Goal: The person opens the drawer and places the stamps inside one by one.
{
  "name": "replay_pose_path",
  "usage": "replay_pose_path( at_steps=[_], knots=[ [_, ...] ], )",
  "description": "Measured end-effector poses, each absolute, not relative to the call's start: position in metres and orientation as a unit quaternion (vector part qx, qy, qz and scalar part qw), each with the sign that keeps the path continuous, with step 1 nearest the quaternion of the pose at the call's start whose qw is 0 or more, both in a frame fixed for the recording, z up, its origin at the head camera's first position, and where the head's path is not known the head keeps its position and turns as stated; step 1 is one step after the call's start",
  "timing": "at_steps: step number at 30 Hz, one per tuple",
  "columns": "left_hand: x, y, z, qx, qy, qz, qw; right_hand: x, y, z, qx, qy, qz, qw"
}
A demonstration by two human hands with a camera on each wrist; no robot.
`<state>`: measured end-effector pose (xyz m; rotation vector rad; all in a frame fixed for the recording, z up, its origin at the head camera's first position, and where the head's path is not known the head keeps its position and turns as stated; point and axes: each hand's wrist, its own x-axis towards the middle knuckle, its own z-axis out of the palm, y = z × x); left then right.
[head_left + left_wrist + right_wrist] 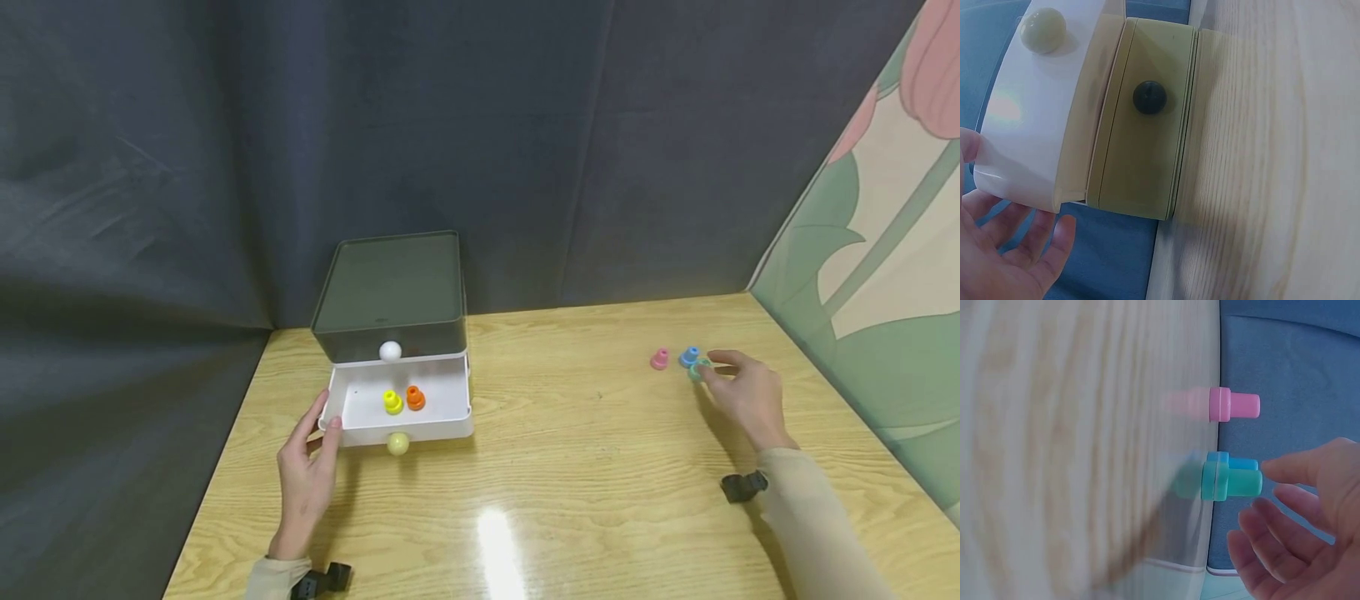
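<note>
Just beyond the right hand (pixel 742 392), on the glossy wood-grain table (pixel 600 467), stand three small plastic pegs, each a round flange with a narrower stub on top. The green peg (pixel 700 370) is nearest, right at the fingertips; in the right wrist view the fingers (pixel 1291 469) are loosely spread and close to its stub, and whether they touch it cannot be told. The blue peg (pixel 689 357) stands just behind the green one, touching or nearly so, and the pink peg (pixel 660 359) sits a little to the hand's left, apart.

The left hand (pixel 306 475) lies relaxed with straight fingers, its thumb against the near left corner of a smooth white drawer (pixel 352 433) pulled out from a dark, rounded box (pixel 390 292). Inside the drawer, ahead and right of this hand, a yellow peg (pixel 392 402) and an orange peg (pixel 415 397) stand side by side. A pale round knob (pixel 397 443) sticks out from the drawer front, and a white knob (pixel 390 351) sits on the box above.
</note>
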<state>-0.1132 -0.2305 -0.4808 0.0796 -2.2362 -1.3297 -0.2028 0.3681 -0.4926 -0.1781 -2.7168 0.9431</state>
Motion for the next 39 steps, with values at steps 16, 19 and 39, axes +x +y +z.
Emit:
replay_pose_path(
  at_steps=[16,19,39],
  knots=[
    [-0.116,-0.230,-0.481,0.021,-0.826,-0.496,0.266,-0.204,0.371,-0.494,-0.065,-0.937,0.322,0.117],
    [-0.116,-0.230,-0.481,0.023,-0.828,-0.493,0.264,-0.204,0.372,-0.494,-0.068,-0.937,0.324,0.110],
    [-0.113,-0.232,-0.481,0.034,-0.829,-0.495,0.256,-0.199,0.367,-0.483,-0.064,-0.929,0.346,0.116]
  ],
)
